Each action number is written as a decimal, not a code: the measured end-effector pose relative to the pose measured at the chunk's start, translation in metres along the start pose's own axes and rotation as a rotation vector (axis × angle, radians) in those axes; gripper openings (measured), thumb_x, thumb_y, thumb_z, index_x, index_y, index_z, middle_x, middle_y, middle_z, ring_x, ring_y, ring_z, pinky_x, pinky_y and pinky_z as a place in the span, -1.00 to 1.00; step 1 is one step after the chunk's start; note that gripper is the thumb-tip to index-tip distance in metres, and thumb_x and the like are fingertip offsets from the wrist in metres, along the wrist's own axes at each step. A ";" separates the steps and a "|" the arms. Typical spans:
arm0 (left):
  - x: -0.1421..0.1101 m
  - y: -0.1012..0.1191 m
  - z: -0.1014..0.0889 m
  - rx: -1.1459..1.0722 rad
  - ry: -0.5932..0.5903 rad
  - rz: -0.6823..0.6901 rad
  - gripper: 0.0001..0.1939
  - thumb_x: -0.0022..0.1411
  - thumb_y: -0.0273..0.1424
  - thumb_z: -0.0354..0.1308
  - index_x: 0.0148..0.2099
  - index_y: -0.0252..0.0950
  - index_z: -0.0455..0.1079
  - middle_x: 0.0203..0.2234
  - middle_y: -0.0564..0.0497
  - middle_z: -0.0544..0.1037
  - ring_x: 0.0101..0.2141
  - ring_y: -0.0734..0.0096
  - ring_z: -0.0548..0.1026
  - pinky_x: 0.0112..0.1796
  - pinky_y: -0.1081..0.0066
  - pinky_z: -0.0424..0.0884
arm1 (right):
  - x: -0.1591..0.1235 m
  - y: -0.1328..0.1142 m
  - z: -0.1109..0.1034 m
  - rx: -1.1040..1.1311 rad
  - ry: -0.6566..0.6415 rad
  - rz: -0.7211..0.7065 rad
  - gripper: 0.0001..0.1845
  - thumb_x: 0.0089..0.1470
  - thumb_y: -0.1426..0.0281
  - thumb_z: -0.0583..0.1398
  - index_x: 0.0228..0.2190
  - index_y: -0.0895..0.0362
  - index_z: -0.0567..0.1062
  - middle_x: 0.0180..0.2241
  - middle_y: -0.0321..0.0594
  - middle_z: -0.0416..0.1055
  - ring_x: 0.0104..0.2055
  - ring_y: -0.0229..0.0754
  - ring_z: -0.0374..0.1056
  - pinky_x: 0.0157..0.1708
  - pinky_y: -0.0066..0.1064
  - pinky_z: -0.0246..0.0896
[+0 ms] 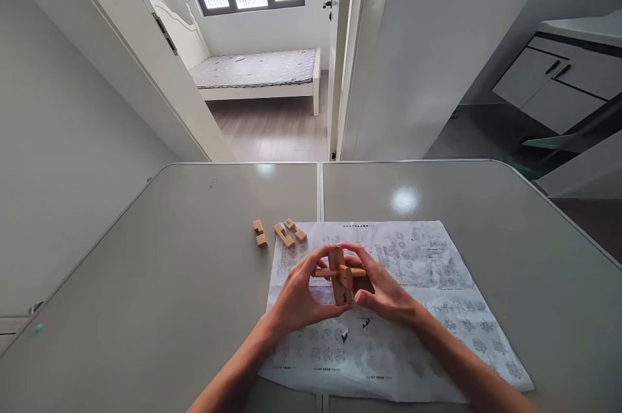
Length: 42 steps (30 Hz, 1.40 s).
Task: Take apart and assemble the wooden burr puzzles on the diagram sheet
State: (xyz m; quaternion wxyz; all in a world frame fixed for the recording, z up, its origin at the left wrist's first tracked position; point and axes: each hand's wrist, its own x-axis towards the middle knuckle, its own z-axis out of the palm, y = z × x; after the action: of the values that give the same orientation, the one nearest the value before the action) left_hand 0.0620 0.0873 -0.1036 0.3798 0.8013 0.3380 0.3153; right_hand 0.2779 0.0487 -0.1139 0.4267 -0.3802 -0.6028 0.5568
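Note:
A partly joined wooden puzzle [339, 274] of crossed notched bars is held above a printed instruction sheet [427, 283]. My left hand [297, 296] grips it from the left, fingers curled round the bars. My right hand [383, 286] pinches it from the right, thumb below and fingers on top. Three loose wooden pieces lie on the table beyond the hands: one [259, 233] off the sheet to the left, two more [284, 235] [295, 229] at the sheet's far left corner.
The grey table [146, 283] has a seam down its middle and rounded far corners. Beyond it an open doorway shows a bedroom with a bed [257, 72] and a window. Dark cabinets [558, 82] stand at the far right.

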 end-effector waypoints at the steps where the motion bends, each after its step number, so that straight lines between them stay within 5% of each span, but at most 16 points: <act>1: 0.000 0.000 0.000 0.009 -0.010 0.016 -0.05 0.05 -0.27 0.56 0.40 -0.04 0.18 0.15 -0.10 0.60 0.06 0.02 0.62 0.08 0.12 0.53 | 0.000 0.000 0.000 -0.009 0.010 -0.004 -0.03 0.08 -0.32 0.25 0.29 -0.05 0.19 -0.02 -0.04 0.57 -0.09 0.07 0.58 -0.03 -0.09 0.48; 8: 0.001 0.004 0.002 0.022 -0.055 0.079 -0.10 0.06 -0.35 0.53 0.37 -0.03 0.20 0.18 -0.08 0.59 0.06 0.07 0.62 0.06 0.17 0.55 | -0.002 0.000 0.001 -0.002 0.048 -0.001 -0.21 0.17 -0.22 0.25 0.23 -0.07 0.24 -0.11 -0.14 0.53 -0.24 -0.03 0.52 -0.14 -0.19 0.49; 15: 0.002 0.000 -0.007 0.036 0.080 -0.056 -0.08 -0.05 -0.24 0.56 0.33 -0.09 0.27 0.02 -0.04 0.64 -0.20 0.14 0.62 -0.06 0.13 0.57 | 0.000 0.007 -0.001 0.016 0.194 0.005 -0.23 0.19 -0.31 0.14 0.14 -0.02 0.29 -0.26 -0.24 0.43 -0.37 -0.11 0.38 -0.33 -0.27 0.43; 22: 0.005 -0.006 -0.013 -0.045 0.167 -0.101 -0.07 -0.05 -0.25 0.57 0.33 -0.09 0.27 0.03 -0.08 0.62 -0.22 0.22 0.56 -0.15 0.22 0.54 | 0.002 0.010 0.001 0.131 0.320 -0.010 -0.40 0.30 -0.17 0.10 0.09 0.01 0.37 -0.20 -0.16 0.43 -0.34 -0.10 0.34 -0.36 -0.27 0.42; 26: 0.010 -0.010 -0.021 -0.203 0.293 -0.210 -0.07 0.01 -0.22 0.56 0.36 -0.12 0.23 0.19 -0.17 0.50 -0.07 0.18 0.55 -0.23 0.35 0.53 | 0.001 0.013 0.004 -0.081 0.370 -0.038 -0.49 0.30 0.08 0.17 0.19 -0.03 0.32 0.03 -0.05 0.44 -0.16 -0.02 0.41 -0.24 -0.21 0.47; 29: 0.013 -0.013 -0.024 -0.385 0.331 -0.295 -0.10 0.08 -0.15 0.52 0.37 -0.17 0.21 0.21 -0.20 0.47 0.00 0.14 0.57 -0.13 0.33 0.56 | 0.001 0.010 0.009 -0.367 0.315 -0.082 -0.36 0.17 0.30 0.29 0.24 -0.05 0.29 0.07 -0.07 0.43 -0.02 0.06 0.42 0.02 -0.07 0.44; 33: 0.013 -0.015 -0.021 -0.480 0.270 -0.327 -0.09 0.04 -0.07 0.53 0.33 -0.22 0.25 0.18 -0.21 0.50 0.01 0.11 0.57 -0.07 0.31 0.55 | 0.002 0.006 0.014 -0.572 0.212 -0.189 -0.22 0.10 0.37 0.37 0.29 -0.06 0.25 0.19 -0.03 0.38 0.25 0.18 0.29 0.27 0.07 0.27; 36: 0.010 -0.013 -0.016 -0.435 0.160 -0.317 -0.10 0.01 -0.10 0.56 0.31 -0.19 0.27 0.12 -0.18 0.54 -0.09 0.17 0.58 -0.13 0.31 0.56 | 0.003 0.010 0.014 -0.571 0.256 -0.188 -0.28 0.21 0.29 0.35 0.30 -0.03 0.24 0.26 0.01 0.33 0.31 0.19 0.25 0.30 0.09 0.26; 39: 0.008 -0.010 -0.013 -0.387 0.012 -0.308 -0.09 0.00 -0.14 0.57 0.31 -0.17 0.24 -0.09 -0.09 0.58 -0.31 0.31 0.55 -0.32 0.37 0.54 | 0.003 0.014 0.011 -0.517 0.362 -0.141 -0.59 0.37 0.26 0.23 0.19 -0.01 0.36 0.09 -0.04 0.47 0.09 0.07 0.43 0.12 -0.07 0.40; 42: 0.008 -0.007 -0.012 -0.306 -0.031 -0.258 -0.12 -0.02 -0.13 0.57 0.28 -0.16 0.29 -0.03 -0.13 0.53 -0.30 0.29 0.52 -0.37 0.37 0.54 | 0.003 0.015 0.009 -0.503 0.394 -0.118 -0.86 0.42 0.28 0.18 -0.07 0.01 0.51 -0.19 -0.18 0.54 -0.20 -0.06 0.46 -0.15 -0.26 0.43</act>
State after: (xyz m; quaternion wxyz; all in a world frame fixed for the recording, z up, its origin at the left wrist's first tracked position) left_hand 0.0552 0.1017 -0.1006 0.5394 0.6893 0.3801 0.2992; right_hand 0.2681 0.0499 -0.1287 0.4595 -0.5387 -0.6482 0.2802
